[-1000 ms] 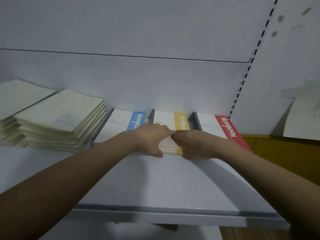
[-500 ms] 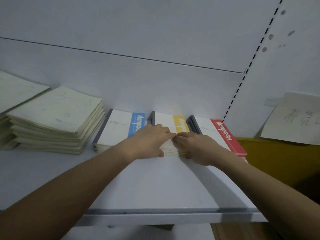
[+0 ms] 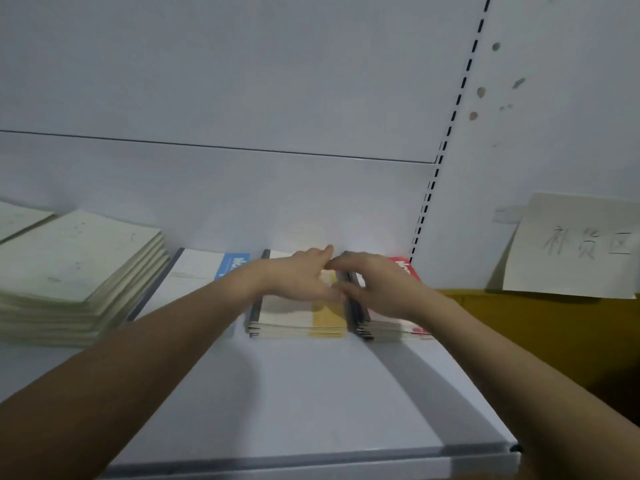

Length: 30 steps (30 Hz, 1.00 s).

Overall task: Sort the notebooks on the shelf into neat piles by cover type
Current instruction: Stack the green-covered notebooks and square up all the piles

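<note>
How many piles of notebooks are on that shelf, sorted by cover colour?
Plain cream-cover piles: 2, the far-left one only partly in view
Blue-stripe pile: 1
Yellow-stripe pile: 1
Red-stripe pile: 1
Total: 5 piles

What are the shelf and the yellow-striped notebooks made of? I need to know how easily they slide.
The shelf looks like painted sheet metal: smooth, pale, with a folded front lip. The yellow-striped notebooks look like paper with thin card covers of unclear finish; layered page edges show.
</note>
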{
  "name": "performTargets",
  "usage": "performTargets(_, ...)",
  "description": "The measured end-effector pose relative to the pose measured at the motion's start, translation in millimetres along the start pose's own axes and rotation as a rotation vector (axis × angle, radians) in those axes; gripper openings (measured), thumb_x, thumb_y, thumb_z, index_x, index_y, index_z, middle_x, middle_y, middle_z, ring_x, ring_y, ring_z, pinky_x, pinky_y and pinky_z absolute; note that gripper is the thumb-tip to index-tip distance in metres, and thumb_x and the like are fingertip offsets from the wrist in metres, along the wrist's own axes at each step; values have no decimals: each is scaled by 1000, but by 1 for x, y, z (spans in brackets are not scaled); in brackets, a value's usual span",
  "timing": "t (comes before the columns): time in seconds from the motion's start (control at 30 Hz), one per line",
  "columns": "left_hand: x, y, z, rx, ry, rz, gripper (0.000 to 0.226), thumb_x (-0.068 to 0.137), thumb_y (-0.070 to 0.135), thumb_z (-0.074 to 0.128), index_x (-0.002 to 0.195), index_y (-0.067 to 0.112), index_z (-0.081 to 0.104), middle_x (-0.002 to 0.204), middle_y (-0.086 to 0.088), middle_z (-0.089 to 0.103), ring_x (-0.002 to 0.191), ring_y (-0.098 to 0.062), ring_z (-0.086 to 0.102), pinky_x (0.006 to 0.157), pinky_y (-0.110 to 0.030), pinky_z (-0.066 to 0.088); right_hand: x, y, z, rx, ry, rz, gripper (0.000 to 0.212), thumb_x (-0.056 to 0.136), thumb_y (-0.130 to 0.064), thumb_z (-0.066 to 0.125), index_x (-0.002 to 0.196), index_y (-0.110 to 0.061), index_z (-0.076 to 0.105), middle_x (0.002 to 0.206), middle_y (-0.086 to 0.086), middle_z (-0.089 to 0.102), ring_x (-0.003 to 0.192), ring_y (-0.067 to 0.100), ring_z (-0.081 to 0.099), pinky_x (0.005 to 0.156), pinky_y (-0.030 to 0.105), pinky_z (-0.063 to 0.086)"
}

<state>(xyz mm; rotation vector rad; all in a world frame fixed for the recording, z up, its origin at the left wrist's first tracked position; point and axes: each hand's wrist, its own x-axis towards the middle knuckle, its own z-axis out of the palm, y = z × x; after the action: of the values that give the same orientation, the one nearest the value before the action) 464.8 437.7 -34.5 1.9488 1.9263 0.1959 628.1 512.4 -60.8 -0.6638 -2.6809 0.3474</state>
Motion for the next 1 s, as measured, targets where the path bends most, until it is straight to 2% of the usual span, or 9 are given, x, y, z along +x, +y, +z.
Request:
performTargets(0.13, 37, 24, -1, -625, 126, -152, 61, 96, 27, 54, 149, 12, 28, 146, -2, 39, 131, -17, 39, 107, -30, 34, 5, 60, -40, 158, 201, 228, 37, 99, -29, 50, 135, -22, 55, 135, -7, 56, 122, 10, 52, 104, 32, 42)
performTargets(0.27, 81, 38, 25, -1029, 241, -313, 55, 98, 37, 51, 145, 12, 37, 146, -1, 40, 134, -18, 38, 115, -36, 28, -9, 118, -45, 392, 219, 536, 49, 101, -35, 46, 144, -13, 40, 143, 4, 48, 118, 17, 50, 93, 32, 39)
performTargets(0.33, 101, 43, 36, -1084, 280, -366, 67, 93, 47, 51, 148, 13, 35, 152, 0, 37, 141, -20, 33, 117, -39, 24, -16, 135, -37, 588, 172, 649, 52, 101, -40, 43, 142, -9, 39, 135, 5, 54, 104, 13, 50, 93, 33, 37)
performTargets(0.4, 124, 42, 43, -1119, 342, -422, 84, 78, 56, 54, 146, 9, 40, 151, -8, 41, 138, -26, 39, 117, -43, 26, -17, 145, -26, 842, 114, 682, 46, 101, -45, 40, 127, -8, 53, 110, 0, 66, 90, 7, 59, 98, 34, 38)
performTargets(0.5, 131, 50, 48, -1160, 418, -446, 78, 79, 53, 59, 138, 4, 49, 145, -14, 49, 132, -31, 46, 115, -44, 31, -12, 150, -9, 1147, 62, 686, 36, 101, -41, 40, 95, -10, 57, 80, 5, 69, 69, 16, 68, 79, 32, 49)
performTargets(0.63, 127, 51, 62, -1182, 444, -486, 35, 96, 39, 55, 106, 8, 67, 108, -7, 69, 95, -24, 63, 84, -30, 48, -19, 153, 6, 1301, 132, 693, 32, 100, -35, 45, 112, -7, 53, 82, 7, 68, 68, 19, 68, 63, 31, 55)
performTargets(0.77, 126, 51, 66, -1181, 451, -494, 48, 94, 40, 57, 130, 7, 60, 125, -9, 65, 110, -24, 62, 100, -36, 46, -23, 149, 11, 1345, 199, 665, 23, 99, -30, 46, 107, -10, 54, 86, 9, 67, 74, 22, 68, 69, 38, 58)
performTargets(0.87, 129, 50, 66, -1189, 425, -471, 40, 97, 35, 54, 123, 6, 63, 114, -9, 70, 104, -24, 65, 97, -35, 47, -21, 147, 17, 1350, 277, 656, 20, 99, -23, 45, 107, -7, 54, 87, 10, 67, 79, 27, 67, 74, 41, 57)
performTargets(1.0, 130, 48, 67, -1237, 397, -472, 39, 94, 36, 54, 117, 7, 66, 102, -7, 71, 86, -21, 66, 72, -29, 53, -18, 149, 19, 1372, 279, 650, 19, 99, -23, 44, 108, -10, 54, 84, 8, 68, 76, 24, 67, 73, 39, 55)
